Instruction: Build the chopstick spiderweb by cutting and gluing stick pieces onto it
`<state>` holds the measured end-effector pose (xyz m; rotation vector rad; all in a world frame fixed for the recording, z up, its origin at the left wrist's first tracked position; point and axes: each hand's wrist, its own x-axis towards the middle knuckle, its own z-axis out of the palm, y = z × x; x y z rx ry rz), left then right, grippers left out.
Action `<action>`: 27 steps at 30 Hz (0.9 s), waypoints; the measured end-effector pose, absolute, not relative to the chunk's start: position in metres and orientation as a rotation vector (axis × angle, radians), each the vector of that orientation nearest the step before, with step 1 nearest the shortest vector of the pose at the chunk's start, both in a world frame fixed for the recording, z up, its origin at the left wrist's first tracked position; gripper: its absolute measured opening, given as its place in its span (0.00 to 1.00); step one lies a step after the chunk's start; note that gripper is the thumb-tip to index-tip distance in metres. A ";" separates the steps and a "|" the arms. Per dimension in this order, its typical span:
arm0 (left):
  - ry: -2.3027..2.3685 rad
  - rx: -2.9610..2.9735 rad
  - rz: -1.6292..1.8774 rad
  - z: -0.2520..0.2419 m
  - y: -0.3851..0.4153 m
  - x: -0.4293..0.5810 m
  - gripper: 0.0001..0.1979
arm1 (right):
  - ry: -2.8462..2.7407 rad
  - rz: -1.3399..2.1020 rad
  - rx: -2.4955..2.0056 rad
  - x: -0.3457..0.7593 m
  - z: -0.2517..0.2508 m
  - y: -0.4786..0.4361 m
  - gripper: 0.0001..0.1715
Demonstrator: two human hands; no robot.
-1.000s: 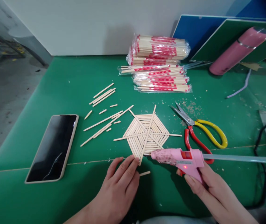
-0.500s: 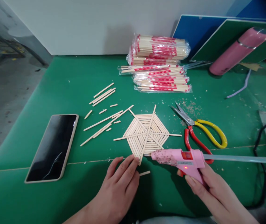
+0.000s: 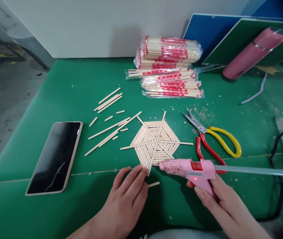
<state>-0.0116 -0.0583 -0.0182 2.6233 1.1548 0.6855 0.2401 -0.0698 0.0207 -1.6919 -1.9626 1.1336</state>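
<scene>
A flat hexagonal web of thin wooden sticks (image 3: 167,132), crossed by longer spoke sticks, lies on the green tabletop. At its lower-left corner, my left hand (image 3: 128,196) presses down with its fingertips, the fingers close together. A short stick (image 3: 153,184) pokes out to the right from beneath this hand; its other end is hidden. My right hand (image 3: 221,199) is wrapped round the handle of a pink hot glue gun (image 3: 186,167). The gun's red light is on, a clear glue stick (image 3: 253,170) extends from its back, and its nozzle meets the web's lower edge beside the left fingertips.
Loose sticks (image 3: 109,127) and short offcuts lie left of the web. Scissors (image 3: 201,127) with red and yellow handles lie to the right. A phone (image 3: 54,157) is at left; wrapped chopstick packs (image 3: 171,56) and a pink flask (image 3: 254,54) stand behind. A black cable (image 3: 279,196) runs at right.
The glue gun and my right hand have shifted very slightly left, with the nozzle still at the web's lower edge. My left hand stays in place.
</scene>
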 end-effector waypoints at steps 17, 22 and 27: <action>1.147 2.586 0.689 -0.019 -0.059 -0.012 0.06 | -1.977 1.131 -1.723 0.241 0.018 -0.072 0.19; 1.145 2.589 0.703 -0.019 -0.059 -0.011 0.06 | -1.978 1.102 -1.706 0.241 0.016 -0.071 0.17; 1.152 2.586 0.705 -0.019 -0.059 -0.011 0.05 | -1.982 1.108 -1.713 0.241 0.017 -0.072 0.18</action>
